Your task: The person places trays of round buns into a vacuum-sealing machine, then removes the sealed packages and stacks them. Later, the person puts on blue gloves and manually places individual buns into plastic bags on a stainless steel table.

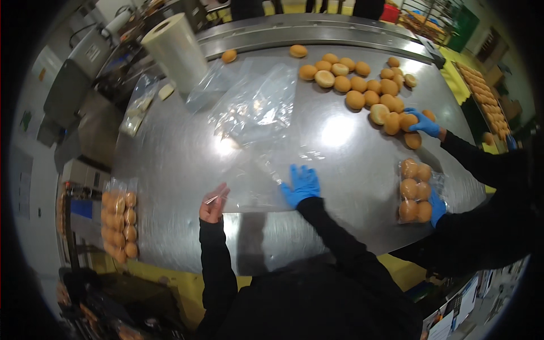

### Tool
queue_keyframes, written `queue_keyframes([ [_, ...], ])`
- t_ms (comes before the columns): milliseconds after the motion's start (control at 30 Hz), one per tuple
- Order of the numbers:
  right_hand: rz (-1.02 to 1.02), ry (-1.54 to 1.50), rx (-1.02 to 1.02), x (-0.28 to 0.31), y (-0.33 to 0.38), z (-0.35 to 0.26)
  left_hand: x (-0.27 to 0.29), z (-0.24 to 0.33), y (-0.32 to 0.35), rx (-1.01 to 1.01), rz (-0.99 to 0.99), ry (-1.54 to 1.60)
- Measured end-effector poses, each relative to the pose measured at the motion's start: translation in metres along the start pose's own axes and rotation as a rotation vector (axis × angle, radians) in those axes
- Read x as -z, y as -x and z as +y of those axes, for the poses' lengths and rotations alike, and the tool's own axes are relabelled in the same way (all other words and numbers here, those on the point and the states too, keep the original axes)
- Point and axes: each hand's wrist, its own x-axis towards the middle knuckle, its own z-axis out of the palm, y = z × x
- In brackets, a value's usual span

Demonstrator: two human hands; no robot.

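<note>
A clear plastic bag lies flat on the steel table in front of me. My left hand, bare, is at its left edge with curled fingers; a thin shiny edge, seemingly of the bag, shows between them. On the bag's right side rests my right hand in a blue glove, its fingers spread and holding nothing. Farther back, more clear bags lie in a loose heap.
At right, a co-worker's gloved hand grips a bun by a pile of loose buns; the other touches a bag of buns. Bagged buns sit at the left edge. A plastic film roll stands at the back left.
</note>
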Motion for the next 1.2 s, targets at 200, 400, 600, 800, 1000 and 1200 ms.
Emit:
queue_keyframes([
  [200,-0.015,-0.483,0.142,0.018,-0.005,-0.079,-0.176,0.052,0.003,-0.756,-0.749,-0.768],
  [400,0.254,-0.562,-0.462,-0.004,-0.068,0.086,-0.131,-0.089,0.072,-0.341,-1.161,-1.137],
  [600,0.449,0.121,-0.576,0.068,-0.143,0.239,-0.088,-0.125,0.115,-0.124,-1.094,-1.094],
  [800,0.018,0.227,-0.651,0.103,-0.197,0.266,-0.087,-0.161,0.108,-0.229,-1.174,-1.088],
  [1000,0.092,0.266,-0.492,0.081,-0.205,0.266,-0.089,-0.157,0.094,-0.413,-1.079,-0.849],
  [1200,0.058,0.295,-0.466,0.082,-0.204,0.279,-0.049,-0.136,0.107,-0.137,-1.162,-1.200],
])
